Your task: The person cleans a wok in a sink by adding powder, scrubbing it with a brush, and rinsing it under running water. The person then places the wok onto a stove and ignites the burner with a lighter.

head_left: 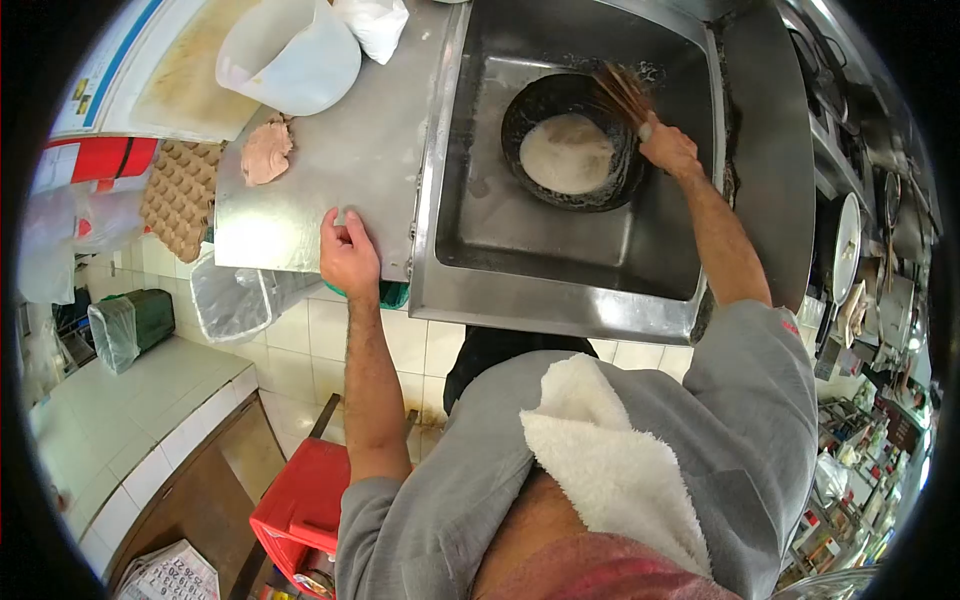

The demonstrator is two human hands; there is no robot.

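My right hand [670, 150] is closed round the handle of a bamboo brush [622, 97]. The brush's splayed bristles lie at the upper right rim of a dark wok [520, 175], which sits inside a steel sink [560, 240]. Cloudy, whitish liquid [565, 155] with some foam fills the bottom of the wok. At the front edge of the steel counter [340, 170], left of the sink, rests my left hand [349, 255]. Its thumb and forefinger are apart, with nothing seen between them; the other fingers are partly hidden.
A translucent white tub [290, 60], a white bag [375, 25] and a crumpled pinkish cloth [267, 153] are on the counter. Below its edge hangs a lined bin [235, 295]. Egg trays [182, 195] stand at left, a red stool [305, 510] behind. Pans [845, 245] line the right side.
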